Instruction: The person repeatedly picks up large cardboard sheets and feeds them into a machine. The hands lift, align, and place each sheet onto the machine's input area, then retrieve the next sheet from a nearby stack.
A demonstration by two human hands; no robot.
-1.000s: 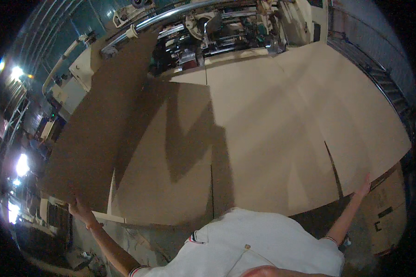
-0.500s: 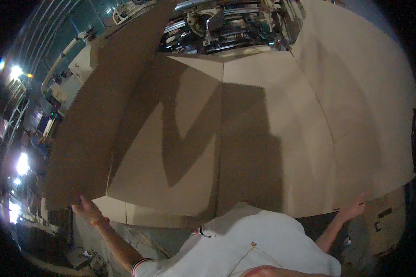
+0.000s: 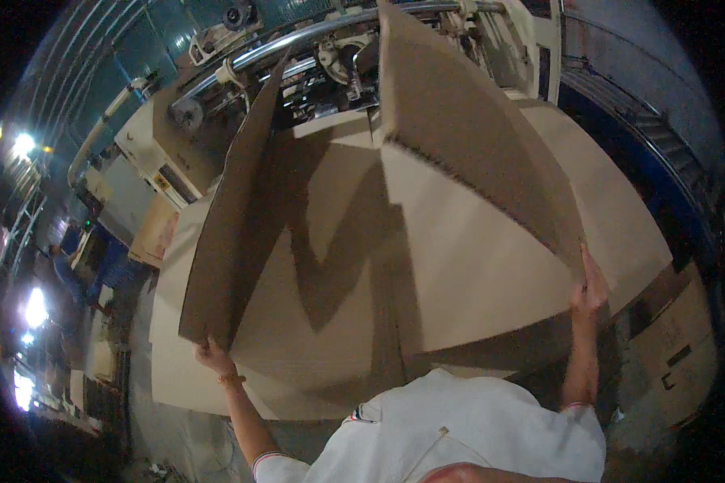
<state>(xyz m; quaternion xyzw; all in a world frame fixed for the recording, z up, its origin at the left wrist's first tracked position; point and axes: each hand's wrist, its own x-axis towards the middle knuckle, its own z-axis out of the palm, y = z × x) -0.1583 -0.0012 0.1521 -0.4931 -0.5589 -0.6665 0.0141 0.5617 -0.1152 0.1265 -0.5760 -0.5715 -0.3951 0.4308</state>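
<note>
Your left hand (image 3: 212,354) curls its fingers around the near lower corner of the left flap (image 3: 238,225) of the big cardboard sheet (image 3: 459,266), and your right hand (image 3: 590,291) presses flat, fingers extended, against the near edge of the right flap (image 3: 467,137). Both flaps stand raised over the flat middle panel, which lies on the stack of board (image 3: 169,354) in front of you. Keep both corners level and lift evenly so the sheet folds along its creases rather than buckling. The machine (image 3: 322,56) with its metal rail sits at the far side, so hold the upper edges clear of it.
</note>
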